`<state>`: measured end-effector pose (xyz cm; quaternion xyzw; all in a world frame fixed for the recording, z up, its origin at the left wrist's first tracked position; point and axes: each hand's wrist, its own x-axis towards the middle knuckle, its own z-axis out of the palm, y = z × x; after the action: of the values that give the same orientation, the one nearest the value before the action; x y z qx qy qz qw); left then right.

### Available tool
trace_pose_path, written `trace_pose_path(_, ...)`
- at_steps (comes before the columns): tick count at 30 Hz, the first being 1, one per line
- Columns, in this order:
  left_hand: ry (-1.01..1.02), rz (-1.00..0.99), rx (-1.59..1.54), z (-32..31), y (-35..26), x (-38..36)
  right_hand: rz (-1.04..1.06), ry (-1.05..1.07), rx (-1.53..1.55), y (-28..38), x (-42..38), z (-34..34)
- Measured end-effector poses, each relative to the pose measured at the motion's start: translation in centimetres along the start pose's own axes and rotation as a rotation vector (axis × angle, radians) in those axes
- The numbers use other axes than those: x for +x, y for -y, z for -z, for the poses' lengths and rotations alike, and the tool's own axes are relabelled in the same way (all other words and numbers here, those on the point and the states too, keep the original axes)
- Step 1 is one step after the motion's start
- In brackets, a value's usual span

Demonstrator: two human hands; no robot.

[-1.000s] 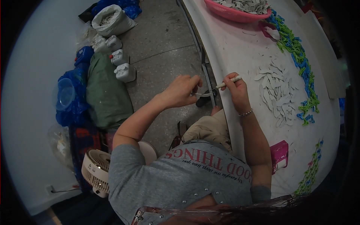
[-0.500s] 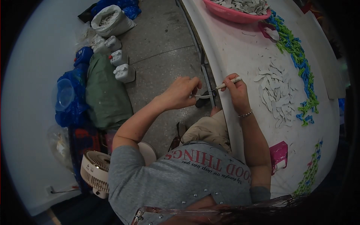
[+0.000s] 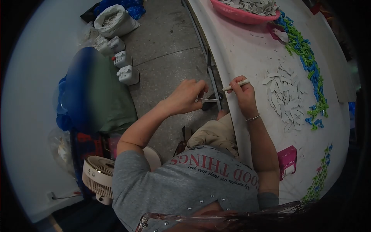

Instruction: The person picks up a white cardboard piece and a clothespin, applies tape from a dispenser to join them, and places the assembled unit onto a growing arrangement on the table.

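Note:
My left hand is over the floor beside the table edge, its fingers pinching a thin, curved white piece. In my right hand is a slim tool with a pale handle; its thin tip points at the white piece, and whether they touch is too small to tell. To the right of my right hand, many flat, curved grey-white pieces lie spread on the white table.
A pink basin of pieces stands at the table's far end. Green and blue clips line the right side; a magenta box sits near my right forearm. On the floor are a fan, white jugs and a sack.
A blurred blue shape now covers part of the green sack on the left. Both hands hold nearly the same positions, the tool tilted slightly differently.

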<state>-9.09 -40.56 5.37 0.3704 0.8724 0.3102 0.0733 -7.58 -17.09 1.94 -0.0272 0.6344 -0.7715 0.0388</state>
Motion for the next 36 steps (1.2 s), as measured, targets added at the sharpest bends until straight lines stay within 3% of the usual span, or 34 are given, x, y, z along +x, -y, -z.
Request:
trace_pose_path(15,-0.165,0.008,0.257,0.6,0.3,-2.7,0.092,-0.014,0.023,1.5,-0.5,-0.5)
trace_pose_path(18,-0.146,0.058,0.151,0.7,0.6,-2.8,0.275,-0.136,0.205,4.5,-0.1,1.0)
trace_pose_path(21,-0.244,-0.032,0.033,-0.4,1.1,-1.8,0.403,-0.403,0.156,8.9,0.9,4.4)
trace_pose_path(23,-0.308,0.046,-0.109,-0.9,0.8,-0.5,0.458,-0.532,0.097,10.4,2.7,8.1)
trace_pose_path(25,-0.335,0.03,-0.185,-1.1,0.3,1.1,0.433,-0.774,-0.076,11.2,5.2,11.1)
trace_pose_path(29,-0.41,0.018,-0.262,-1.3,0.0,3.4,0.37,-0.834,-0.414,9.1,10.0,16.1)
trace_pose_path(32,-0.427,0.015,-0.326,-1.8,0.8,4.2,0.269,-0.894,-0.925,8.9,12.3,17.7)
trace_pose_path(36,-0.43,0.041,-0.382,-2.4,1.2,4.5,0.275,-0.949,-1.185,7.8,15.6,19.5)
